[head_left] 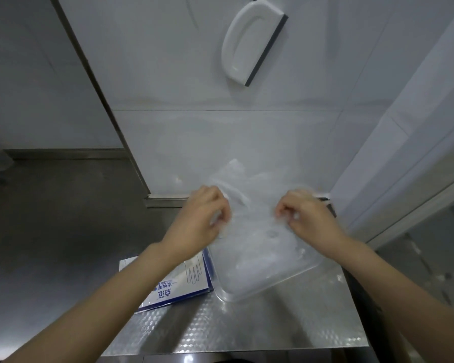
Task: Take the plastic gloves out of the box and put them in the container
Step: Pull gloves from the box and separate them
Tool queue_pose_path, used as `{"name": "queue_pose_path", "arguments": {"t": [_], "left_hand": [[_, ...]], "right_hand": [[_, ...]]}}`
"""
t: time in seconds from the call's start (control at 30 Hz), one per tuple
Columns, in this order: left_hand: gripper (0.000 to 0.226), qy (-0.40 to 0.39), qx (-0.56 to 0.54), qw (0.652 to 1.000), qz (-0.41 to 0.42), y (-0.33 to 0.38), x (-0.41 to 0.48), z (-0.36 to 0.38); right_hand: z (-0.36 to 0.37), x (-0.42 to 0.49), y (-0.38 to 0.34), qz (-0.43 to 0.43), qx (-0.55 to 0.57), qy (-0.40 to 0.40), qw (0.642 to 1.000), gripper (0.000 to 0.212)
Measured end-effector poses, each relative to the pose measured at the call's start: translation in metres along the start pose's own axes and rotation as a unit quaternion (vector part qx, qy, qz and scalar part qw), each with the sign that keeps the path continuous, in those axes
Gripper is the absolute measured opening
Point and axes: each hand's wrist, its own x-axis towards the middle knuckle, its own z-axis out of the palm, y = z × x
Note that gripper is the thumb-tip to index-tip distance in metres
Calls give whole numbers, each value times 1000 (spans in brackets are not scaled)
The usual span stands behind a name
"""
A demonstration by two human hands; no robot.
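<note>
Gloves (249, 189), a clear crumpled bunch, are held between both hands above the container (262, 284), which stands on the steel table (247, 326). At left, the blue-and-white box (173, 286) lies flat just beside the container. The left hand (202, 216) pinches the bunch's left edge with curled fingers; the right hand (307, 218) pinches its right edge likewise.
</note>
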Motion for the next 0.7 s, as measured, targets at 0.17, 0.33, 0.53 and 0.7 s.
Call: {"name": "queue_pose_path", "arguments": {"t": [0.17,0.33,0.53,0.7], "left_hand": [[15,-203,125,971,17,-4,-16,53],[20,-347,261,901,17,-11,-10,84],[30,-535,264,801,-60,-9,-2,95],[30,-470,190,851,-141,-8,2,104]], "right_hand": [[39,-30,29,17,-84,-219,972,46],[61,-26,34,75,-98,-316,941,45],[72,-16,39,176,-92,-496,846,43],[66,0,32,226,-26,-378,898,32]]}}
